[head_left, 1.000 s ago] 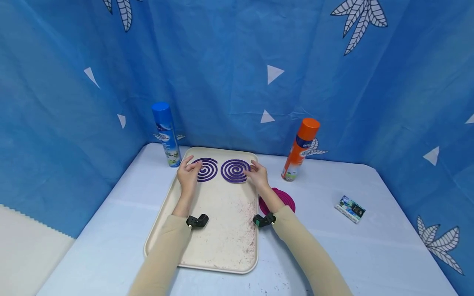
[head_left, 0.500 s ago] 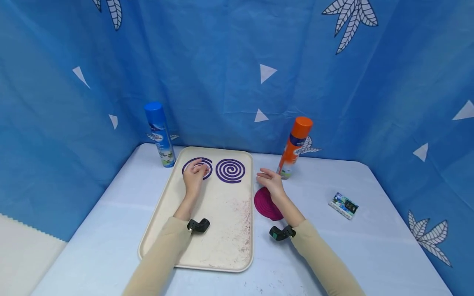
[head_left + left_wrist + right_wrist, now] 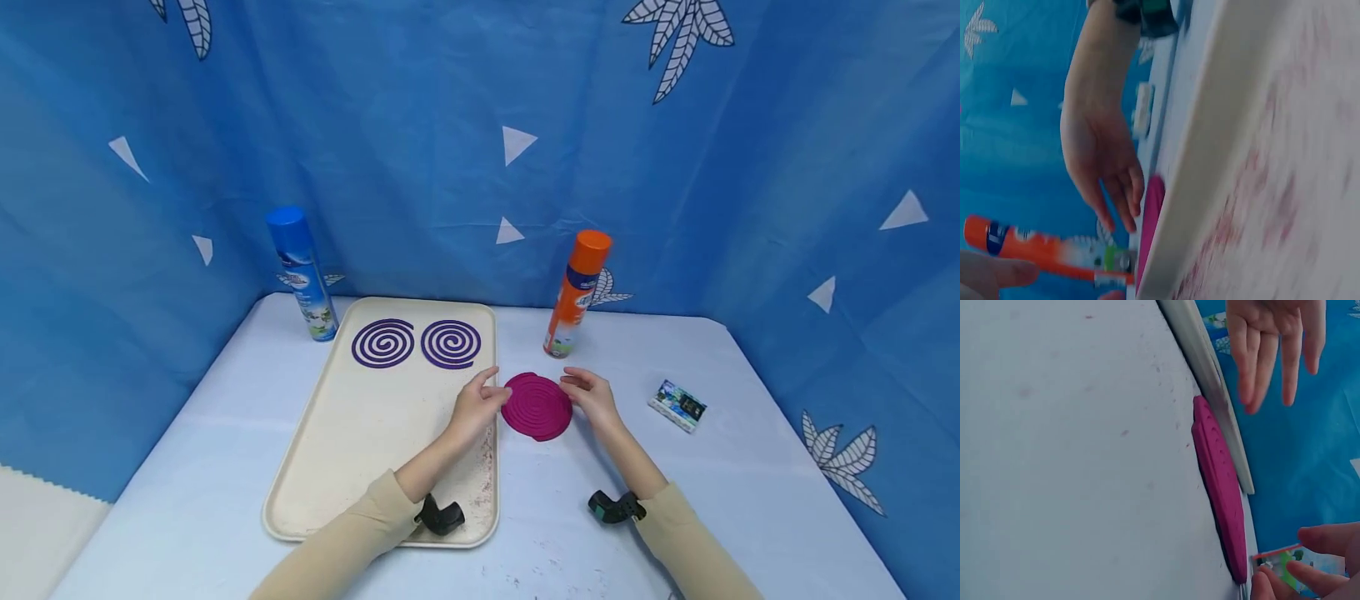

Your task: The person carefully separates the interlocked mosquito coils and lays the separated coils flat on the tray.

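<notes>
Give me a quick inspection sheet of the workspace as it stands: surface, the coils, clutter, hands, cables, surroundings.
Surface: pale blue table, reddish dust specks near its front edge.
Job's things: magenta coil stack lies flat on the table, just right of the cream tray. Two purple coils lie side by side at the tray's far end; pink dust along the tray's right side.
Clutter: blue spray can left of the tray, orange spray can behind the stack, small box to the right.
Hands: left hand and right hand flank the stack, fingers relaxed; contact cannot be told.
Cables: nothing seen.
Surroundings: blue patterned cloth backdrop on three sides.
</notes>
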The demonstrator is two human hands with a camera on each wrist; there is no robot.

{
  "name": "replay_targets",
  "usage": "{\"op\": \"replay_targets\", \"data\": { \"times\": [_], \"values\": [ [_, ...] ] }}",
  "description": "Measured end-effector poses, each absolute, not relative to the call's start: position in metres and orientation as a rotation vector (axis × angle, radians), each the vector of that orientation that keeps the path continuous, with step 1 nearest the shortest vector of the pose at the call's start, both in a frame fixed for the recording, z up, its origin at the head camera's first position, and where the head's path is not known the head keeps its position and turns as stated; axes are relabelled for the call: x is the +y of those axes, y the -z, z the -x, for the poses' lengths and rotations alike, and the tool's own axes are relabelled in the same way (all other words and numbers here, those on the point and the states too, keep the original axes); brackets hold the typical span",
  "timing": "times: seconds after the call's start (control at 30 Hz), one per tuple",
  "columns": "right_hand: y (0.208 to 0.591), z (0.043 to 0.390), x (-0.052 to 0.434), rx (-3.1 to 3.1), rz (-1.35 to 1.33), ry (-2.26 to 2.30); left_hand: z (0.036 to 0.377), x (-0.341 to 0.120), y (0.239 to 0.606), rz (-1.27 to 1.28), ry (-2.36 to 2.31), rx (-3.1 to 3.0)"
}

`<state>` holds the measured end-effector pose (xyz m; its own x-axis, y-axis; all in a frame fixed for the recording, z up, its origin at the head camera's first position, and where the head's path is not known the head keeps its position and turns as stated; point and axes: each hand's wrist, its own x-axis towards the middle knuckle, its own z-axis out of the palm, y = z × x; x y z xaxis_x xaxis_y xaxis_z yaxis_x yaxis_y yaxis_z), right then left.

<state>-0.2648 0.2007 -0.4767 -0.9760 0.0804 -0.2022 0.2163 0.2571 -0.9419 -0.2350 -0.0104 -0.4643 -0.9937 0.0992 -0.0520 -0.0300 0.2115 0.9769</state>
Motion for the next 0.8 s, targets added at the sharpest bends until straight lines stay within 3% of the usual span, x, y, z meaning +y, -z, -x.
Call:
{"op": "replay_targets", "data": {
  "times": [0.33, 0.8],
  "values": [
    [0.490, 0.254, 0.209, 2.495, -0.242, 1.758, 0.199, 0.020, 0.463, -0.073, -1.757, 2.373],
    [0.475, 0.250, 0.209, 2.241, -0.438, 1.991, 0.203, 0.021, 0.468, 0.069, -2.019, 2.221]
  ]
}}
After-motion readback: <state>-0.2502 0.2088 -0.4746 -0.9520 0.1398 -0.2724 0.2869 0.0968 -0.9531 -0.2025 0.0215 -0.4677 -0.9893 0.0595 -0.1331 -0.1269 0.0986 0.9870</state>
